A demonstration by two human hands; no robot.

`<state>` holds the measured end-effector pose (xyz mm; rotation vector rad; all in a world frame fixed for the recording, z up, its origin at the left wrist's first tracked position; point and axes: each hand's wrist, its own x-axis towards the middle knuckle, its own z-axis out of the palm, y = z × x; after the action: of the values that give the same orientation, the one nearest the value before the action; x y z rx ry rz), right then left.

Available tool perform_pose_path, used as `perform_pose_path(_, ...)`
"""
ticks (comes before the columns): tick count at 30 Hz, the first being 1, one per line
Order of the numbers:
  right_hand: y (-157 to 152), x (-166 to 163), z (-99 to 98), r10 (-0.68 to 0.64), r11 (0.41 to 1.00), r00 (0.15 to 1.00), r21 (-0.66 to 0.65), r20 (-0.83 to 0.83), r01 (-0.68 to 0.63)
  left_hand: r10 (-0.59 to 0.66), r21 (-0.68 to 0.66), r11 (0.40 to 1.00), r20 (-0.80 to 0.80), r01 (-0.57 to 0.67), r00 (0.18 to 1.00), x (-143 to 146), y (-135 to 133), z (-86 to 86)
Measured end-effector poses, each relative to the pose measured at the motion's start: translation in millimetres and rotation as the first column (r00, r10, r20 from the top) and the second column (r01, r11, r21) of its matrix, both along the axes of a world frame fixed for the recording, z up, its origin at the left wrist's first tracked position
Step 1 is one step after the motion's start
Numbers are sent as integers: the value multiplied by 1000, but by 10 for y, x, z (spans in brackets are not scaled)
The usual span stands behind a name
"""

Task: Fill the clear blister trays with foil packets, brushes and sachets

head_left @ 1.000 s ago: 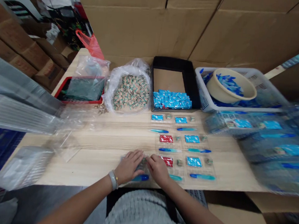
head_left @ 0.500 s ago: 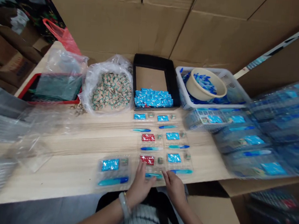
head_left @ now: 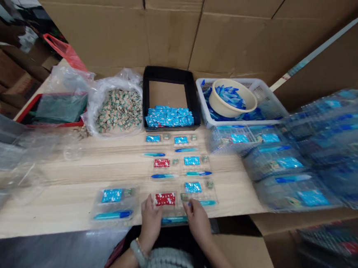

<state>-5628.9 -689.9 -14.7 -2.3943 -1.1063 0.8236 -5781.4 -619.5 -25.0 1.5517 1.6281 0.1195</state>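
Observation:
My left hand point(head_left: 151, 220) and my right hand point(head_left: 198, 223) grip the two side edges of a clear plastic tray point(head_left: 170, 211) at the front of the table. In this tray lie a red patterned packet point(head_left: 165, 199), a small tan-and-green block point(head_left: 184, 197) and a blue pen point(head_left: 174, 220), partly covered by my right hand. To the left sits another clear tray with a blue packet point(head_left: 112, 195) and a blue pen point(head_left: 113, 214). Just beyond my hands, several filled trays stand in two columns, one holding a blue packet point(head_left: 193, 187).
At the back are a plastic bag point(head_left: 90, 118) of small blocks, a black box point(head_left: 145, 94) of blue packets, and a white basket point(head_left: 201, 105) with a cream bowl point(head_left: 214, 101) of pens. Stacked filled trays point(head_left: 289, 192) crowd the right; blurred clear plastic point(head_left: 0, 153) lies left.
Both hands have closed on the tray's sides. The tray with the red packet has shifted toward me, apart from the row behind. The whole view has swung slightly to the right.

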Motion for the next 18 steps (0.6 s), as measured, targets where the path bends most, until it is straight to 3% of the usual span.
perform_pose_path(4,-108,586,48,-86,996,985,-22,147,91,-104,-54,993,74,108,992,584,-66,58)
perform_pose_path(7,-105,960,-94,-79,997,957,-4,280,83,-155,-82,984,32,157,987,1060,-104,-14)
perform_pose_path(9,-122,1072,-222,-132,991,964,7,231,134,-141,-106,984,-3,140,990,1251,-158,-75)
perform_pose_path(13,-261,1006,-357,-364,928,926,47,-104,370,-40,-140,990,-40,34,998,1241,-276,-96)
perform_pose_path(16,-220,828,-311,-331,910,894,148,-302,387,-14,-78,997,-56,10,998,999,-156,9)
perform_pose_path(18,8,684,-254,-276,910,892,200,-358,362,-12,22,1000,-52,13,999,806,106,92)
